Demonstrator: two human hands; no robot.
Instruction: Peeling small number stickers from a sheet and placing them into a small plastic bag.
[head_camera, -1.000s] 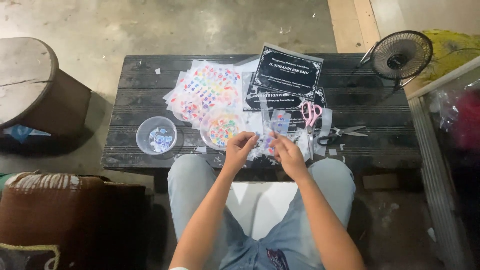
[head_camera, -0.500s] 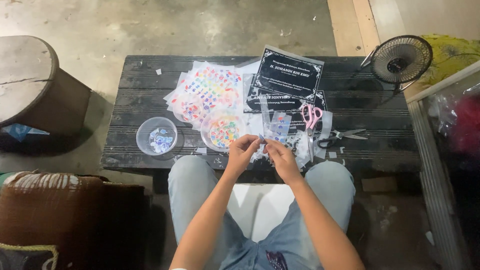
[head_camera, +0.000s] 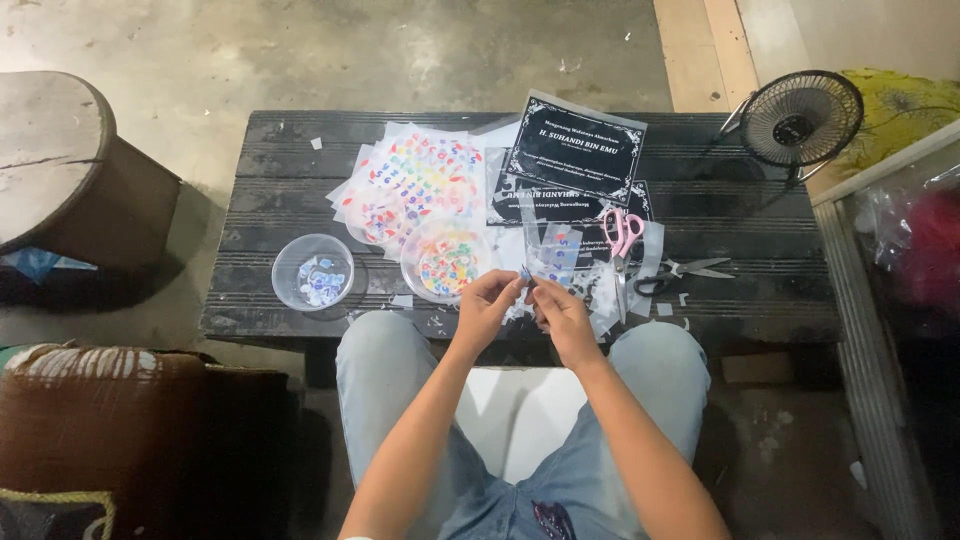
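My left hand and my right hand meet over the front edge of a dark slatted wooden table, fingertips pinched together on a tiny blue sticker piece. Just beyond my hands lie clear plastic strips and scraps. A clear round bowl of colourful stickers sits just left of my hands. Farther left stands another clear bowl with blue and white pieces. Sheets of colourful letter stickers are spread behind the bowls.
Pink-handled scissors and black-handled scissors lie right of my hands. Black printed cards rest at the table's back. A small black fan stands at the far right corner. A round wooden stool is at left, a brown bag below it.
My hands have stayed together at the table's front edge, fingers shifting slightly on the small piece. Nothing else on the table has moved.
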